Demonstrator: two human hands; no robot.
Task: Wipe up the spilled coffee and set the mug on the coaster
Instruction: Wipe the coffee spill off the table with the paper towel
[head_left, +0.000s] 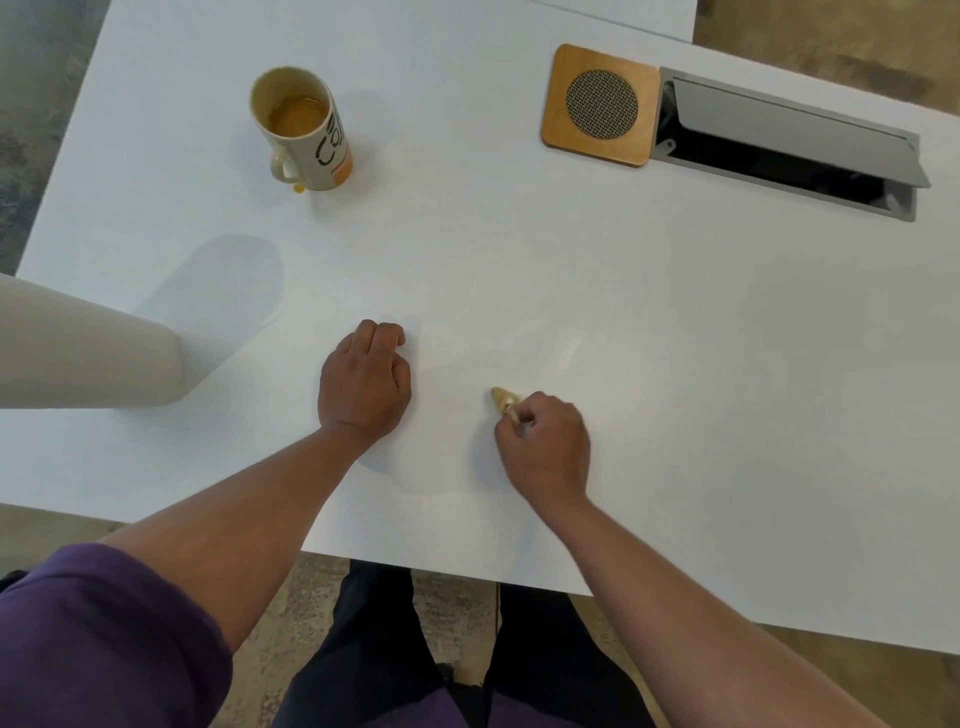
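While the mug (304, 130) stands at upper left, the right hand (545, 441) pinches a stained wad (503, 399), the left hand (366, 382) fisted, holding nothing.

From my remote seat I find only one piece of lettering. It stands on the side of the tall cream mug (306, 130), at about 10 o'clock on the white table (519, 270). The letters are large, black and run up the mug's wall above an orange band at its base. I make out a "C" and part of an "o"; the rest curves out of sight, so I cannot read the whole word. Nothing else in my view carries text, numbers or a brand mark.
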